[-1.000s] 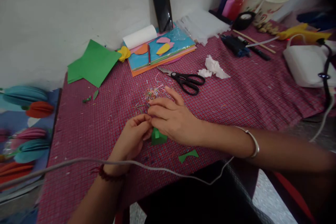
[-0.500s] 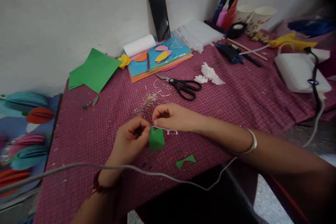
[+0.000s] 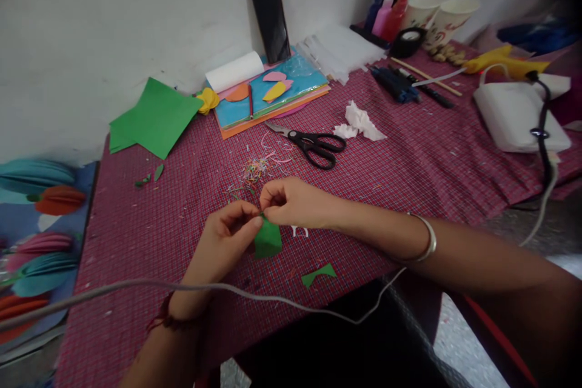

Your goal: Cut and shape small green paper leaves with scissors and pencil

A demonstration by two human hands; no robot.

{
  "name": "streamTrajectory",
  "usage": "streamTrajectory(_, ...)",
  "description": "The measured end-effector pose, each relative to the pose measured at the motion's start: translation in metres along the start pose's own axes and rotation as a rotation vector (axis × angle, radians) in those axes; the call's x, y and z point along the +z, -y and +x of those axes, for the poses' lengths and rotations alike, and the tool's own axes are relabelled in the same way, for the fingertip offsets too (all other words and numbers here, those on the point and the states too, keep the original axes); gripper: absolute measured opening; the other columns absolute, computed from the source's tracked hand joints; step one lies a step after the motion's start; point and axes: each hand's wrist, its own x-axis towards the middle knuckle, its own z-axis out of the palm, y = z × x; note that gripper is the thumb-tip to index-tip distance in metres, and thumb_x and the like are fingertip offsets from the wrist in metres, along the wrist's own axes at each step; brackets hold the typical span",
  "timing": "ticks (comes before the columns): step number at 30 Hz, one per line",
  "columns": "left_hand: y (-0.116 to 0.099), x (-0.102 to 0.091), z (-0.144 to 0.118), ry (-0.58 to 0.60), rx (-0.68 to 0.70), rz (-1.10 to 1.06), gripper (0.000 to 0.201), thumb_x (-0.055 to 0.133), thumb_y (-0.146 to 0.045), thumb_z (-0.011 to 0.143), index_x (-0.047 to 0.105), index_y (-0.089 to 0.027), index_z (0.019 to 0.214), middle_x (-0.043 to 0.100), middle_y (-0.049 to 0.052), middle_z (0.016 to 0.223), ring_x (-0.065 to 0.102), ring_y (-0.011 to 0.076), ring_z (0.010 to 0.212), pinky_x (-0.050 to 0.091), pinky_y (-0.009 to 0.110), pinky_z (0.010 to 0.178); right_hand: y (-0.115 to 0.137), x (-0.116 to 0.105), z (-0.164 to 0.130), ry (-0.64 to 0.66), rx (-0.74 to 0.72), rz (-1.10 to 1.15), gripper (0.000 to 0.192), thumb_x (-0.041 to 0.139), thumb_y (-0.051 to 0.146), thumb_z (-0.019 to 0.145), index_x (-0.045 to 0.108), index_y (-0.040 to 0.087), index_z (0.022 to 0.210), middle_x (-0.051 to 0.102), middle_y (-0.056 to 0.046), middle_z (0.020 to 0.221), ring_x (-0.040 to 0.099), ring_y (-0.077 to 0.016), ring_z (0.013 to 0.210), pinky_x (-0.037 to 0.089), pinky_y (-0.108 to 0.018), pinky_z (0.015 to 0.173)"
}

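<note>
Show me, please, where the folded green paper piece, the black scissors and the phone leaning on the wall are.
folded green paper piece (image 3: 268,241), head view, lower face.
black scissors (image 3: 313,144), head view, near pivot.
phone (image 3: 269,14), head view, screen middle.

Open cloth lies left of the left hand (image 3: 227,239), as far as the table edge. Ahead of both hands, a heap of paper trimmings (image 3: 255,168) lies near, with the black scissors (image 3: 313,145) beyond it to the right. A crumpled white tissue (image 3: 359,123) lies beside the scissors. Right of the right hand (image 3: 291,202), the cloth is bare up to the white pad (image 3: 513,115). A grey cable (image 3: 204,286) crosses the near edge, over the left wrist. A green paper scrap (image 3: 318,274) lies just beyond it.
</note>
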Motion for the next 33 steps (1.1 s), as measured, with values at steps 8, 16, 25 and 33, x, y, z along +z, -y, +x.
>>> streamTrajectory(8, 0.004, 0.006, -0.003, -0.016, -0.083, -0.157, 0.011, 0.068, -0.022, 0.068, 0.059, -0.016, 0.066, 0.052, -0.004, 0.056, 0.044, 0.0067, 0.051, 0.035, 0.018, 0.048, 0.006, 0.001, -0.004, -0.006, -0.045, 0.033, 0.008, 0.054, 0.007, 0.066, 0.052, 0.015, 0.067, 0.049, 0.007, 0.058, 0.042, -0.0054, 0.052, 0.033, -0.019, 0.048)
streamTrajectory(16, 0.01, 0.002, -0.002, 0.055, -0.111, -0.37, 0.011, 0.069, -0.021, 0.065, 0.059, -0.016, 0.064, 0.051, -0.004, 0.055, 0.042, 0.0055, 0.048, 0.031, 0.017, 0.046, 0.007, 0.003, -0.01, -0.036, -0.167, -0.153, 0.005, 0.052, 0.01, 0.067, 0.052, 0.015, 0.068, 0.051, 0.005, 0.06, 0.045, -0.0063, 0.054, 0.034, -0.019, 0.05)
streamTrajectory(25, 0.01, 0.005, 0.0, 0.099, -0.19, -0.427, 0.012, 0.063, -0.024, 0.071, 0.06, -0.015, 0.063, 0.043, -0.005, 0.05, 0.033, 0.005, 0.044, 0.026, 0.018, 0.043, 0.01, 0.004, -0.017, -0.117, -0.494, -0.815, 0.009, 0.05, 0.012, 0.075, 0.053, 0.017, 0.068, 0.055, 0.002, 0.064, 0.049, -0.0112, 0.064, 0.031, -0.026, 0.063)
streamTrajectory(33, 0.017, 0.002, 0.005, 0.194, -0.336, -0.6, 0.007, 0.064, -0.018, 0.062, 0.058, -0.016, 0.059, 0.039, -0.005, 0.051, 0.03, 0.0055, 0.045, 0.021, 0.018, 0.039, 0.01, 0.001, -0.02, -0.03, -0.787, -1.233, 0.017, 0.045, 0.018, 0.091, 0.058, 0.016, 0.08, 0.06, -0.002, 0.073, 0.048, -0.0163, 0.071, 0.03, -0.033, 0.074)
